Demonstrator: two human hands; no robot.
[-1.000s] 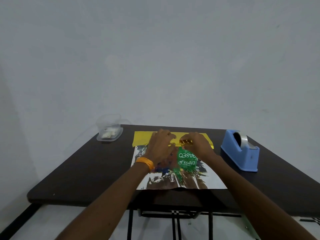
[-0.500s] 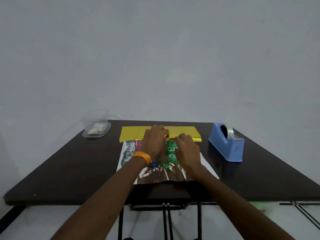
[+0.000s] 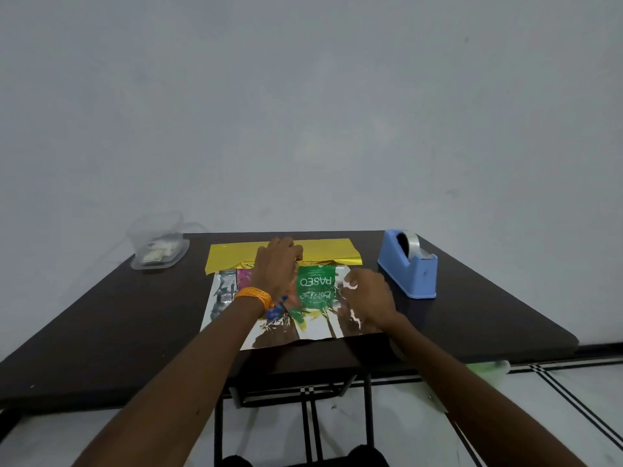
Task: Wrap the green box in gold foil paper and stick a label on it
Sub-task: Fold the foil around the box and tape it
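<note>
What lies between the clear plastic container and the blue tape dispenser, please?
Head view: the gold foil paper, with the green box, left hand and right hand on it.

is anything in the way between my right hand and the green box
Nothing visible. The right hand rests on the foil paper just right of the green box, with only bare foil between them.

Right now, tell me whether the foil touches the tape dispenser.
Apart. The head view shows a strip of bare dark table between the right edge of the foil and the tape dispenser.
</note>
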